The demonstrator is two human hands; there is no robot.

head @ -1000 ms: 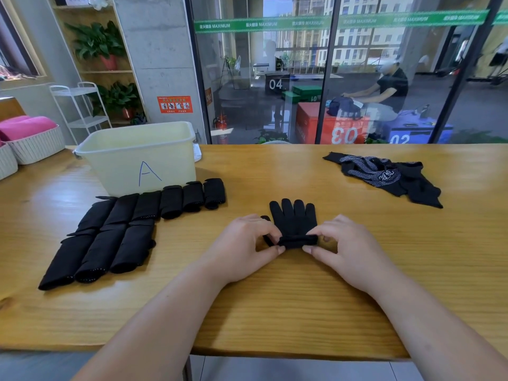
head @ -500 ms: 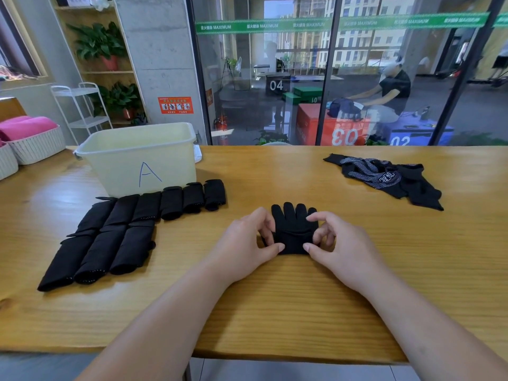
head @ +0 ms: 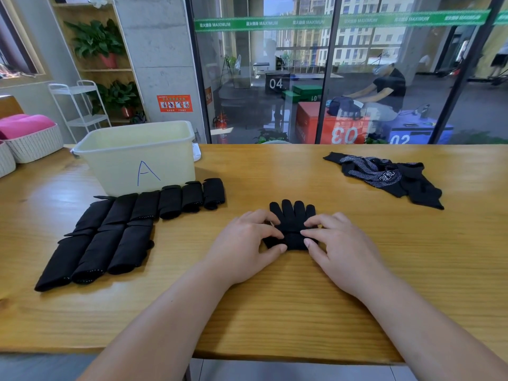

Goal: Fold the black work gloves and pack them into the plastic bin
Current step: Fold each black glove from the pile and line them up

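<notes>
Mid-fold, one glove under my hands

My left hand [head: 247, 240] and right hand [head: 338, 243] each pinch the glove [head: 292, 215] at its folded near end, well right of the bin [head: 137, 160]. I judge that uneven pressure could skew the fold, and a loose grip would let it spring open.

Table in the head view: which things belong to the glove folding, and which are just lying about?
Job: glove being folded, pinched by left hand and right hand; folded gloves; unfolded gloves; plastic bin.
Lying about: white baskets; potted plants; white rack.
</notes>
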